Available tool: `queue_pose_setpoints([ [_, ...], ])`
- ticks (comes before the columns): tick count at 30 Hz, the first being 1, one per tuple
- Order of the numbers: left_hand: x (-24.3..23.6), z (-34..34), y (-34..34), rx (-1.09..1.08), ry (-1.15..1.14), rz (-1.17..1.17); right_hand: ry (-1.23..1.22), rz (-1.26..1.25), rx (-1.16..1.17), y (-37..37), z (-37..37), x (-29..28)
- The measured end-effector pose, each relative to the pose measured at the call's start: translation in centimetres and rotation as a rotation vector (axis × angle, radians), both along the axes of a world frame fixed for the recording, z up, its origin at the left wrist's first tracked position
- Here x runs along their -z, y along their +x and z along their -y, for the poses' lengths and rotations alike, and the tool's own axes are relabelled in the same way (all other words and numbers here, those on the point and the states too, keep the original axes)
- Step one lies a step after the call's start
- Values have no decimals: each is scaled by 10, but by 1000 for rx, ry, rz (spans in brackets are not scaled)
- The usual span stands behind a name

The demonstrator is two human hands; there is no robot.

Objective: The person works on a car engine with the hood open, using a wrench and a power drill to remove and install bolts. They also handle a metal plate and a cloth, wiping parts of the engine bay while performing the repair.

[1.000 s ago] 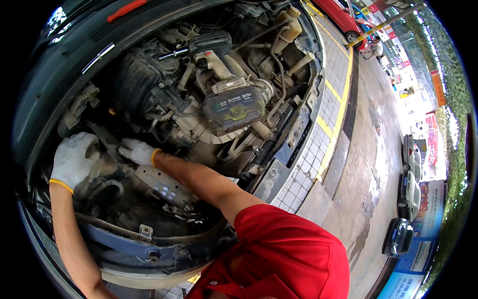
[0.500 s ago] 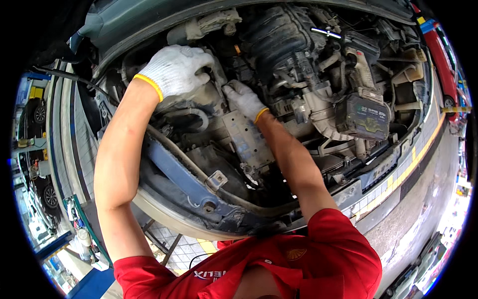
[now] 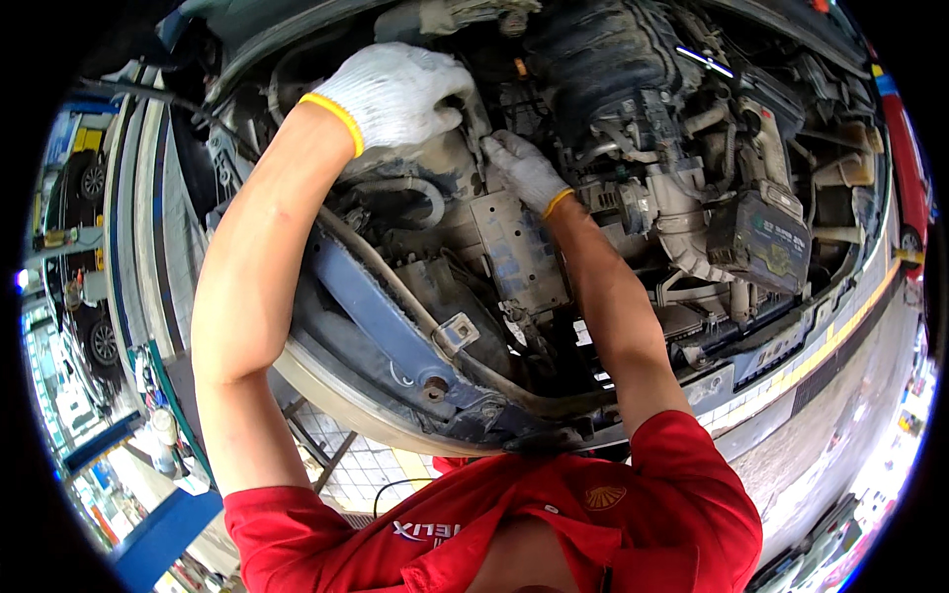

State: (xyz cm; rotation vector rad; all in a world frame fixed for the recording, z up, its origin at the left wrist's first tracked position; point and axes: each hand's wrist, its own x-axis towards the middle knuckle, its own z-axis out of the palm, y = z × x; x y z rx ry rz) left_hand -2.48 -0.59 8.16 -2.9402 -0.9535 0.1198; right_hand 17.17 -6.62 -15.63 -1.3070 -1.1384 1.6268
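At the left, our gloved left hand (image 3: 400,99) is down in the car's engine space, its fingers curled with a narrow gap to the thumb; we cannot tell whether they hold anything. Below it a bent grey hose (image 3: 435,205) sits uncovered. Just right of that hand is the grey strip (image 3: 477,124) we seem to be busy with, standing between our two hands; whether it is loose or fixed we cannot tell. Below the strip the metal shelf (image 3: 519,247) lies bare with its holes showing, so we take the clearing of that spot as done. Our right hand (image 3: 524,173) is at the strip's lower end, fingers drawn close together as in a pinch, and what lies between them is hidden. Further right, the cordless wrench (image 3: 775,163) rests on the engine (image 3: 603,59) with no hand on it. We judge ourselves partway through: there is room to reach in, while the handwork around the strip looks unfinished, and the wrench is left to gather up
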Motion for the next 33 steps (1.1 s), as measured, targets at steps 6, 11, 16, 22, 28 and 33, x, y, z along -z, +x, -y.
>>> queue_pose_setpoints([
  [6,3,-1,2,-22,28,-28,1,-30,-24,9,-5,15],
  [11,5,2,-6,-46,28,-20,-228,-147,-52,6,-7,5],
  [16,0,5,-1,-67,-13,34,49,30,-64,13,-3,12],
  [22,-8,-1,-5,28,-49,0,17,-33,18,7,-5,22],
  [28,-2,2,1,-70,-53,-49,-109,-40,40,2,6,-29],
  [33,1,1,-3,-42,23,-11,-121,-16,11,2,-9,21],
])
